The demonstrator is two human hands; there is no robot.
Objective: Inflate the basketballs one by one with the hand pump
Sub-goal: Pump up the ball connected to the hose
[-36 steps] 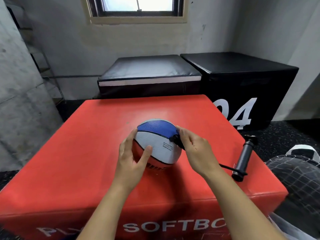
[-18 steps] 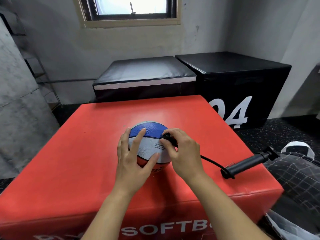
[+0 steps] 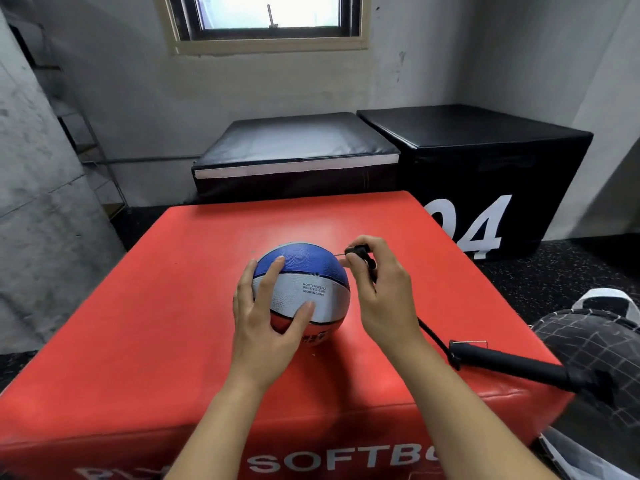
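Your left hand (image 3: 266, 320) cupping basketball (image 3: 306, 285) on red box (image 3: 138, 341), right hand (image 3: 381, 289) pinching hose nozzle (image 3: 358, 252) just beside ball, needle out, pump (image 3: 512, 363) lying at box's rt edge.

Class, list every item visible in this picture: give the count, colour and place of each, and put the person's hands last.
basketball: one, blue, white and red, on the red box
red box: one, red with white lettering, foreground
hand pump: one, black, lying at the box's right edge
hose: one, black, from pump to right hand
black boxes: two, black, behind the red box
window: one, top of the wall
left hand: one, holds the basketball
right hand: one, pinches the hose's needle end beside the basketball
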